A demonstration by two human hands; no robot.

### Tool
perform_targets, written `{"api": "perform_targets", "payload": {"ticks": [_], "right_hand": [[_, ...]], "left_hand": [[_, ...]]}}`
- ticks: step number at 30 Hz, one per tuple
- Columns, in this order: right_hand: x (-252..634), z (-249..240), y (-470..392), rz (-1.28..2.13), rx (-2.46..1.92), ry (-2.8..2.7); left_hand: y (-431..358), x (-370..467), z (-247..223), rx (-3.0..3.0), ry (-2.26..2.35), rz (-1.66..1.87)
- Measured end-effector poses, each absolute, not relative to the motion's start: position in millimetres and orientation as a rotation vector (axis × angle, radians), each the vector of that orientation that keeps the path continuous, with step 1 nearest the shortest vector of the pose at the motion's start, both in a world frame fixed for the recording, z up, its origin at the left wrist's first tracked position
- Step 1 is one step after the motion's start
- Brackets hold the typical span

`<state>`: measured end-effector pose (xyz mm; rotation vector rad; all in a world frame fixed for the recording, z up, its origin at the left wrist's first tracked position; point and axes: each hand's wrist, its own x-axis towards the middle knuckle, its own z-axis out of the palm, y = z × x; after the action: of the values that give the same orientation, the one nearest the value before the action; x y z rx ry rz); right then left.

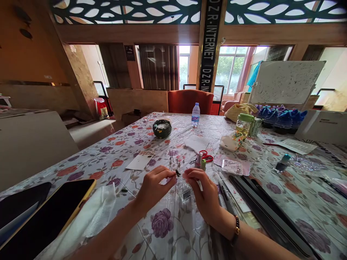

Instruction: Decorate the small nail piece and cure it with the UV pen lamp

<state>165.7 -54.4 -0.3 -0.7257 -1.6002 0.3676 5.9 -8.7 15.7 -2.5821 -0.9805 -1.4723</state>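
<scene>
Over the flowered tablecloth (162,224), left hand (155,183) pinches a small dark piece (178,173) between thumb and fingertips; too tiny to identify. Right hand (202,191) just beside it, thumb and fingers curled in; can't tell whether they grip anything, tips blurred. Small clear box (185,193) below, between the hands, partly covered by the right; contents unclear. Beyond: grey spool (199,159), green-topped spool (203,164), red-handled scissors (208,157), blades partly hidden behind spools. Yellow-edged device (51,213), left, cut off by frame. Whiteboard (287,82) writing at back unreadable.
</scene>
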Motion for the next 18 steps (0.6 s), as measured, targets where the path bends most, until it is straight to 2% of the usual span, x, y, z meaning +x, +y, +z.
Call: {"api": "perform_targets", "payload": {"ticks": [18], "right_hand": [[165.0,-1.1,-55.5,0.328,-0.746,-1.534]], "left_hand": [[-9.2,6.2,15.6,-2.613,-0.975,-1.462]]}}
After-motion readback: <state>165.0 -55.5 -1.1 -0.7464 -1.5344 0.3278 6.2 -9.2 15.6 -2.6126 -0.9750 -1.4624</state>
